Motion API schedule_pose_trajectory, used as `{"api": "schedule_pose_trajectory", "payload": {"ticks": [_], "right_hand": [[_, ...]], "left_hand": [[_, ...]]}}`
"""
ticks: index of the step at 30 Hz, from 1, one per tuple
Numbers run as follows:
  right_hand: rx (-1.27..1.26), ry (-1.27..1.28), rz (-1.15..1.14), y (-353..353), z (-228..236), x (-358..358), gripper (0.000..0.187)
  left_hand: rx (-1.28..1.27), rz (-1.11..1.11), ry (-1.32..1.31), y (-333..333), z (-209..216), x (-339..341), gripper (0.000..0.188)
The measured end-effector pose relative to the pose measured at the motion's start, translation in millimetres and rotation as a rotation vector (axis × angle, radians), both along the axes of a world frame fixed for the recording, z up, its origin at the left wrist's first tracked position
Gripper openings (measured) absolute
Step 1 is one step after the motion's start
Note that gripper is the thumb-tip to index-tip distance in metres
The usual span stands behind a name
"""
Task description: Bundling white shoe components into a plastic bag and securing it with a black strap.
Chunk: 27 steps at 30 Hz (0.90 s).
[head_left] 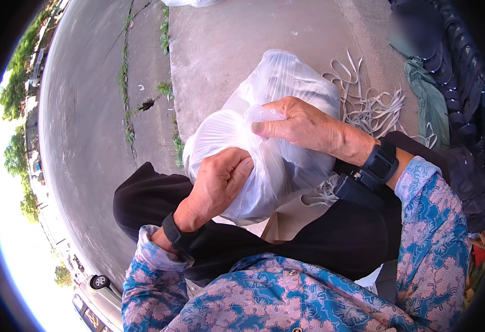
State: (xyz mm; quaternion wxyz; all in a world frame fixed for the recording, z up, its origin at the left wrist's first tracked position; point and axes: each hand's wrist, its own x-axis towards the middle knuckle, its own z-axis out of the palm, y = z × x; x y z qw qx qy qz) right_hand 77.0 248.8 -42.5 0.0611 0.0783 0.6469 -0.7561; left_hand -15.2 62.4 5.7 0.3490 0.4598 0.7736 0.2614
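Note:
A full, translucent white plastic bag (292, 83) sits in front of my knees, its film drawn into creases toward the gathered neck. My right hand (298, 123) pinches a twisted end of the plastic at the top between thumb and fingers. Lower and to the left, my left hand (220, 180) is closed on the bag's film, thumb against the curled fingers. Pale contents show faintly through the plastic; I cannot make out what they are.
To the right of the bag lies a tangled heap of whitish flat straps (378, 108). Beyond it are a green cloth (428, 102) and a stack of dark items (463, 72) along the right edge. Weeds (123, 77) grow in pavement cracks. A parked vehicle (96, 304) stands at lower left.

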Motion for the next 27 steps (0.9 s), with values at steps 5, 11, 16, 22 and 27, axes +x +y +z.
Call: {"api": "schedule_pose_trajectory", "payload": {"ticks": [5, 11, 16, 22, 27], "right_hand": [[0.098, 0.119, -0.032, -2, -2, 6, 0.026], [0.332, 0.138, -0.029, -2, 5, 8, 0.016], [0.533, 0.140, -0.004, -2, 11, 10, 0.012], [0.628, 0.104, 0.000, 1, 0, 12, 0.009], [0.788, 0.119, 0.099, 3, -1, 18, 0.008]], "left_hand": [[0.206, -0.157, 0.105, -5, -15, -2, 0.029], [0.194, -0.143, 0.056, 1, -13, 10, 0.038], [0.157, -0.210, 0.151, 5, -25, 10, 0.035], [0.078, -0.158, -0.041, 19, -28, 25, 0.027], [0.032, -0.230, 0.095, 22, -45, 43, 0.031]]}}
